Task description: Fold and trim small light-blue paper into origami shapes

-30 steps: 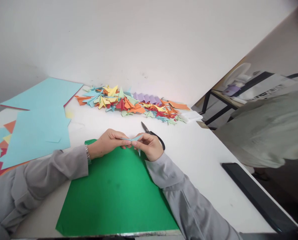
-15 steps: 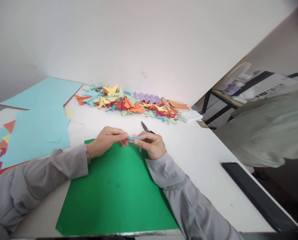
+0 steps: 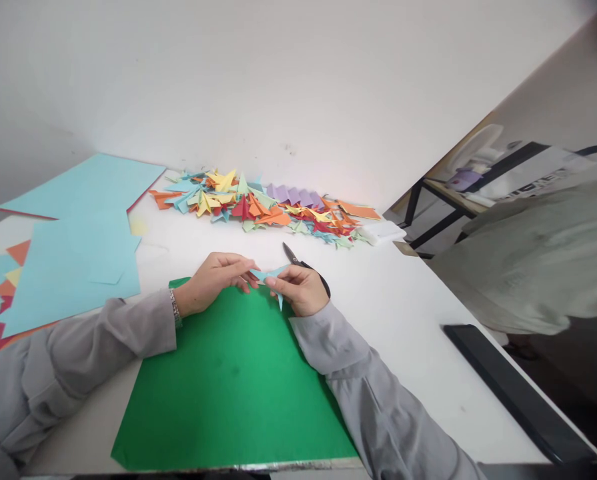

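1. Right in the middle of the action, the right hand point(image 3: 302, 291) pinches a small piece of folded light-blue paper point(image 3: 272, 274) between thumb and fingers, one narrow point hanging down below the grip.
2. Over to the left hand point(image 3: 218, 281): fingers loosely curved, tips right at the paper's left end. Whether they pinch it or merely touch it, I cannot tell.
3. The folded paper is up in the air between the two hands, above the far edge of a big green sheet point(image 3: 233, 387), which lies on the white bench point(image 3: 403, 353).
4. Just beyond the right hand, scissors point(image 3: 291, 256) lie with blades pointing away, the handles partly hidden behind that hand.
5. Along the wall, what a crowd! A colourful heap of folded paper pieces point(image 3: 245, 207), yellow, orange, red, green and blue, with a purple row point(image 3: 294, 196) at the back and a white packet point(image 3: 382, 233) at the right end.
6. Out on the left, large light-blue sheets point(image 3: 81, 257) overlap, small orange, yellow and red scraps beside them.
7. On the right, a long black bar point(image 3: 515, 393) runs along the bench's edge; past it, another person point(image 3: 533, 260) in pale clothing.
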The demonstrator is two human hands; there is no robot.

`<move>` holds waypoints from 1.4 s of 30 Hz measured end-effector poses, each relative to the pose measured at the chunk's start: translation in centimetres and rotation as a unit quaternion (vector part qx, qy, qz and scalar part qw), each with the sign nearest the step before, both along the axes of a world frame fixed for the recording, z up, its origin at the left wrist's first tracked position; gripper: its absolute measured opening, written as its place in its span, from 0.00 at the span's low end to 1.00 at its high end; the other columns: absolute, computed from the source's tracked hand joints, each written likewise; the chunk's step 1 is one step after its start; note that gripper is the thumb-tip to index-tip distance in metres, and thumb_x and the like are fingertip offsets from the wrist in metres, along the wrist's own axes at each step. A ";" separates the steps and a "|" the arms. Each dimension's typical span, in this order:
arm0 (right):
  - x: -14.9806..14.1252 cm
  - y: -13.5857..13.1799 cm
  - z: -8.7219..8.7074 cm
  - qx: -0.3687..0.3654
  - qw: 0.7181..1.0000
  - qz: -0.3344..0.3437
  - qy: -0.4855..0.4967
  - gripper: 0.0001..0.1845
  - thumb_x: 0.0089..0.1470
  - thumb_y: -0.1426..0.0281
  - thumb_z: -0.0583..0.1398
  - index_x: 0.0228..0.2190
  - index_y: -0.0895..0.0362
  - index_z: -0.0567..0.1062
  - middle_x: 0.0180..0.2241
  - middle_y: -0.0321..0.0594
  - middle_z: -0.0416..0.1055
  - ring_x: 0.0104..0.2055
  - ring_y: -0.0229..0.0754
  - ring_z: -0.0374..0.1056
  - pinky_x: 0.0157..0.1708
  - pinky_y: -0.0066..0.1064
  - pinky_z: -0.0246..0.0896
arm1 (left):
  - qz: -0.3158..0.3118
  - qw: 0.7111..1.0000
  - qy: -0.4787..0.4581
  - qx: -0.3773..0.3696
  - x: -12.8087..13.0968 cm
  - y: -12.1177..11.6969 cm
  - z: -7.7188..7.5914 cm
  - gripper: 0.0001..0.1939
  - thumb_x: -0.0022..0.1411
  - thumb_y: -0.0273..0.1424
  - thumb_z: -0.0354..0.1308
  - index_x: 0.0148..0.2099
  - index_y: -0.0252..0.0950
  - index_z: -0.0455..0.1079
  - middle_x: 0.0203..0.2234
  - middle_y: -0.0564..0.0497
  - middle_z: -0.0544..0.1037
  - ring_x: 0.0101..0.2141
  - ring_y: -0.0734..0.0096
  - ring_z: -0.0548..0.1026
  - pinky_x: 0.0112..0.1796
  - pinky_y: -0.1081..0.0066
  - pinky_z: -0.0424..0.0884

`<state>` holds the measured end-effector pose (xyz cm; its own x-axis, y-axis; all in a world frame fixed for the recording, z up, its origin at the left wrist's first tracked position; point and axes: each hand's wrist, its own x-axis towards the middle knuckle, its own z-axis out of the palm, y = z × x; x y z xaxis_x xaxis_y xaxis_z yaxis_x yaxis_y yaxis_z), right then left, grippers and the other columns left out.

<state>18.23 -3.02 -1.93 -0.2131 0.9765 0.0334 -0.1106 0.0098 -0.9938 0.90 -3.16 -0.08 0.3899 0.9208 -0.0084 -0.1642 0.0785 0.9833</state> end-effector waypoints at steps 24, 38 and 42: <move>-0.7 -0.7 0.8 -0.059 0.995 0.074 -0.029 0.21 0.34 0.53 0.64 0.16 0.59 0.70 0.13 0.34 0.68 0.12 0.30 0.59 0.12 0.23 0.53 | 0.049 0.989 0.130 0.042 0.2 -0.1 0.2 0.13 0.42 0.34 0.64 0.29 0.30 0.71 0.15 0.52 0.73 0.18 0.75 0.70 0.22 0.75 0.66; -0.9 -1.4 1.5 -0.017 0.988 0.057 -0.141 0.22 0.38 0.51 0.60 0.16 0.58 0.67 0.08 0.28 0.60 0.09 0.28 0.52 0.09 0.21 0.45 | 0.082 0.995 0.057 0.006 0.3 0.1 0.0 0.11 0.41 0.32 0.66 0.27 0.30 0.71 0.14 0.54 0.72 0.16 0.79 0.67 0.21 0.76 0.64; -0.8 -1.4 1.3 -0.015 0.990 0.067 -0.126 0.21 0.39 0.52 0.60 0.16 0.58 0.66 0.09 0.29 0.62 0.09 0.28 0.54 0.09 0.21 0.45 | 0.088 0.995 0.040 -0.010 0.3 0.2 -0.1 0.12 0.41 0.32 0.66 0.27 0.30 0.71 0.14 0.53 0.72 0.17 0.77 0.68 0.21 0.75 0.64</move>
<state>17.42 -4.42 -0.64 -0.3379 0.9389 -0.0652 0.1420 -0.0176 -0.9897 1.16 -2.94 -0.21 0.2200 0.9741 -0.0529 -0.0979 0.0760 0.9923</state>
